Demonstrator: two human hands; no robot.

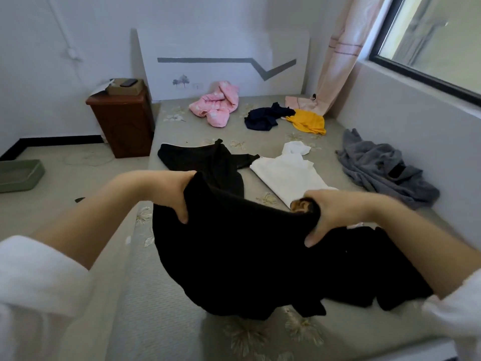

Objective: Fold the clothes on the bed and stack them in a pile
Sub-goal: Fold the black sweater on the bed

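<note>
I hold a black garment (pixel 242 256) up over the near end of the bed (pixel 166 295). My left hand (pixel 174 194) grips its upper left edge. At the upper right, my right hand (pixel 330 214) grips a bunched part of the cloth. The lower part of the garment trails onto the mattress. Unfolded clothes lie further up the bed: another black piece (pixel 205 162), a white shirt (pixel 286 173), a grey garment (pixel 382 168), a navy piece (pixel 265 117), a yellow piece (pixel 308 121), a pink padded jacket (pixel 216 105).
A pale pink cloth (pixel 299 101) lies by the curtain (pixel 343 53) at the bed's head. A brown bedside cabinet (pixel 122 123) stands left of the bed. A green tray (pixel 19 174) sits on the floor at far left. A wall and window run along the right side.
</note>
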